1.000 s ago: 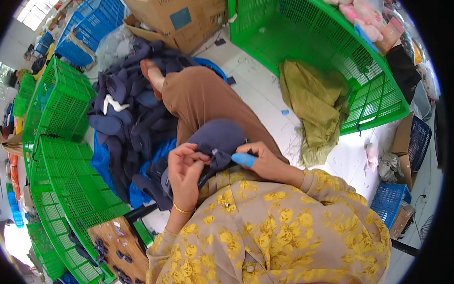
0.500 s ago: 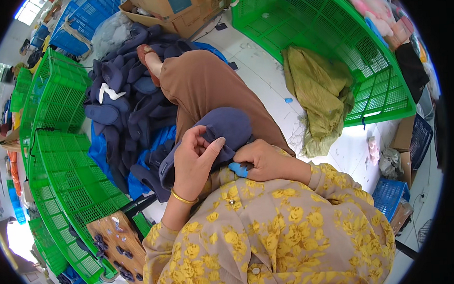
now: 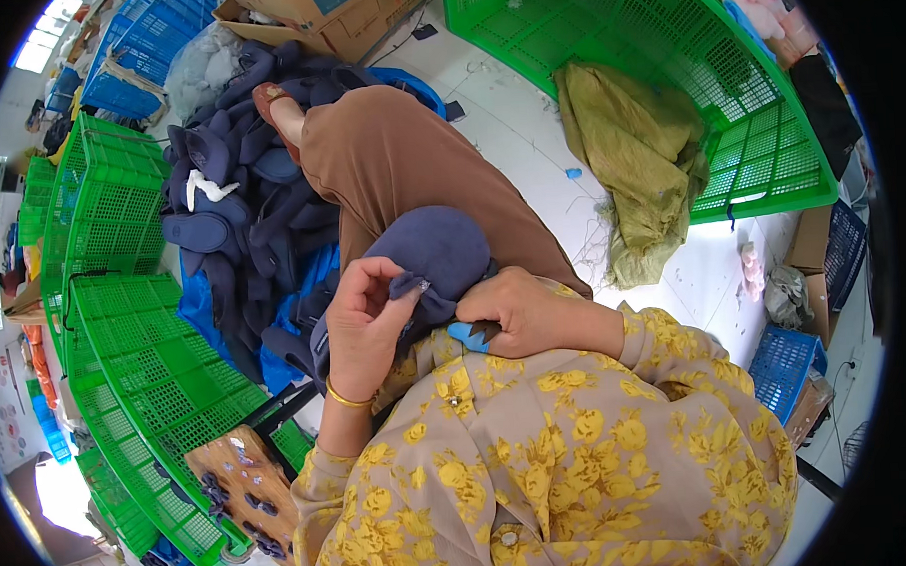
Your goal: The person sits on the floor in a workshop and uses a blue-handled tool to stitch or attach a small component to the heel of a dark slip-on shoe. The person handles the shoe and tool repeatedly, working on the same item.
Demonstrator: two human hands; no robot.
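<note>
A navy fabric slipper [image 3: 437, 246] lies across my lap, its rounded end pointing away from me. My left hand [image 3: 360, 331], with a gold bangle at the wrist, pinches a small navy bow-like piece [image 3: 410, 284] against the slipper. A tiny shiny bit shows on that piece. My right hand [image 3: 524, 310] is closed at the slipper's near right edge, its fingers curled. Something light blue and dark [image 3: 471, 336] shows at its fingers; whether it is a finger wrap or a tool I cannot tell. More navy slippers lie partly under my left hand.
Navy slippers [image 3: 197, 230] are heaped on a blue sheet ahead left, beside green crates [image 3: 146, 364]. A wooden board [image 3: 242, 480] with small navy bows stands at my left. An olive sack [image 3: 634, 167] lies by a large green crate [image 3: 759, 177] on the right.
My left thumb has drawn back from the slipper and now pinches the small bow-like piece, lifting it into view. The right hand stays at the slipper's edge. The whole view has shifted slightly.
</note>
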